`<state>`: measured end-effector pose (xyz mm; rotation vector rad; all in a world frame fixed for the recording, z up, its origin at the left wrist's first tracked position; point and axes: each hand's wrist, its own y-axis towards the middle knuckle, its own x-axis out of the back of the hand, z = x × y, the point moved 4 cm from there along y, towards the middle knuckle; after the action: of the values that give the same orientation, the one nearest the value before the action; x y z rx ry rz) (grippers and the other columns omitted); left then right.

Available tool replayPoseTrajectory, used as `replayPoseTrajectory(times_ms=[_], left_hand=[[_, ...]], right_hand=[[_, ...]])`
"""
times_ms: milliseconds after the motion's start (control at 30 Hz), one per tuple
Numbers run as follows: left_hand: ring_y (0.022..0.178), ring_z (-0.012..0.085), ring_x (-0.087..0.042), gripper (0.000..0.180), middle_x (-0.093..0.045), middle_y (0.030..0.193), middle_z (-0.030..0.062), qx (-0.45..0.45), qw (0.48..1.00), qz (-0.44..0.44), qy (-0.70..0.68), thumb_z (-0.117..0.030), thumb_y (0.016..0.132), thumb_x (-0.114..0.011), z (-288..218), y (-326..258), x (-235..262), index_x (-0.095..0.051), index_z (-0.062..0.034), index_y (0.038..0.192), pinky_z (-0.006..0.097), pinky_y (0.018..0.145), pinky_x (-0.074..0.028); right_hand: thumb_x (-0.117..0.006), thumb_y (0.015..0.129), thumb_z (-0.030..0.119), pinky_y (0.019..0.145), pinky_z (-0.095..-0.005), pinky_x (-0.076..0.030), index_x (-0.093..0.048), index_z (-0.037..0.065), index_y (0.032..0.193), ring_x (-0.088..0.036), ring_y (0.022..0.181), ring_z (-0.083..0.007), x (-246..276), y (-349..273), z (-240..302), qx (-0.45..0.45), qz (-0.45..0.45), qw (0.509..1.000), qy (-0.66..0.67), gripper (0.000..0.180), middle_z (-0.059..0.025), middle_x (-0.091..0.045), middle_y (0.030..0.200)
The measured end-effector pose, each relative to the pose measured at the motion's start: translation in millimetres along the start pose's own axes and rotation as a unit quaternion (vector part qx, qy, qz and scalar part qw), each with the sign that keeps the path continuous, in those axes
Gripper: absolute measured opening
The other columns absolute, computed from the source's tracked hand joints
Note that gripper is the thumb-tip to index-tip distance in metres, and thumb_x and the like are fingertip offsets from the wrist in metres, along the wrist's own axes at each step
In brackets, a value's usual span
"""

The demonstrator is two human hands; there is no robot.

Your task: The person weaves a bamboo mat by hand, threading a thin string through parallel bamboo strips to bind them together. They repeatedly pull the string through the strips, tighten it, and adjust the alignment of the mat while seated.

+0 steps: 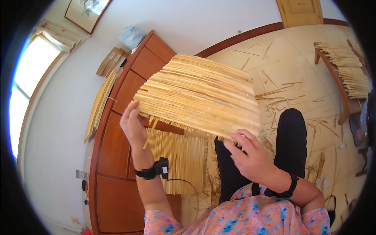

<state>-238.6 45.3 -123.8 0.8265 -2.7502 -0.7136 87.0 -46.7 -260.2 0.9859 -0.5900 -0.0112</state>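
Note:
A woven mat of pale bamboo strips (199, 94) is held up in front of me, tilted, with loose strip ends sticking out along its lower edge. My left hand (132, 123) grips the mat's lower left corner. My right hand (250, 154) holds the lower right edge, fingers curled under the strips. Both wrists wear black straps; the left one carries a small device with a cable.
A brown wooden cabinet (117, 164) stands at the left with a bundle of bamboo strips (182, 156) leaning on it and another bundle (100, 103) on its side. Loose strips litter the pale floor (290, 74). A wooden bench (344, 74) at the right bears more strips.

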Motion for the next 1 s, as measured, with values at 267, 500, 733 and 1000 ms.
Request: replayPoseTrajectory(times_ms=[267, 500, 733, 1000], left_hand=[[0.075, 0.0175, -0.065, 0.016, -0.069, 0.097, 0.0085, 0.132, 0.966, -0.193, -0.114, -0.003, 0.092, -0.058, 133.7, -118.9, 11.6, -0.067, -0.0009, 0.105, 0.031, 0.065, -0.056], [0.077, 0.0175, -0.066, 0.015, -0.068, 0.102, 0.0080, 0.237, 0.933, -0.210, -0.170, -0.005, 0.095, -0.059, 159.0, -204.2, -27.9, -0.066, -0.0015, 0.108, 0.030, 0.070, -0.057], [0.089, 0.0205, -0.067, 0.030, -0.065, 0.111, 0.0104, 0.316, 0.908, -0.133, -0.240, -0.009, 0.100, -0.051, 151.2, -212.1, -12.8, -0.063, 0.0015, 0.125, 0.033, 0.076, -0.058], [0.107, 0.0186, -0.064, 0.044, -0.059, 0.132, 0.0125, 0.216, 0.966, 0.044, -0.132, -0.005, 0.096, -0.058, 141.6, -207.5, 11.0, -0.053, 0.0032, 0.140, 0.035, 0.092, -0.054]], right_hand=[[-0.069, 0.077, -0.001, 0.074, -0.0374, -0.055, -0.070, 0.001, 0.106, -0.064, 0.091, -0.0335, -44.5, -11.6, -30.0, -0.087, 0.001, 0.989, 0.123, 0.029, -0.0112, -0.065, 0.089], [-0.059, 0.100, 0.040, 0.076, -0.0303, -0.052, -0.062, 0.009, 0.123, -0.062, 0.096, -0.0138, -121.4, -77.0, -108.1, -0.598, 0.181, 0.573, 0.530, 0.038, -0.0056, -0.068, 0.111], [-0.067, 0.095, 0.042, 0.076, -0.0317, -0.051, -0.062, 0.014, 0.109, -0.059, 0.088, -0.0138, -162.6, -69.7, -126.8, -0.622, 0.039, 0.490, 0.609, 0.031, -0.0035, -0.065, 0.102], [-0.073, 0.092, 0.030, 0.055, -0.0219, -0.049, -0.065, 0.010, 0.098, -0.062, 0.067, -0.0104, -144.4, -43.3, -112.1, -0.629, -0.011, 0.527, 0.572, 0.022, 0.0002, -0.065, 0.079]])
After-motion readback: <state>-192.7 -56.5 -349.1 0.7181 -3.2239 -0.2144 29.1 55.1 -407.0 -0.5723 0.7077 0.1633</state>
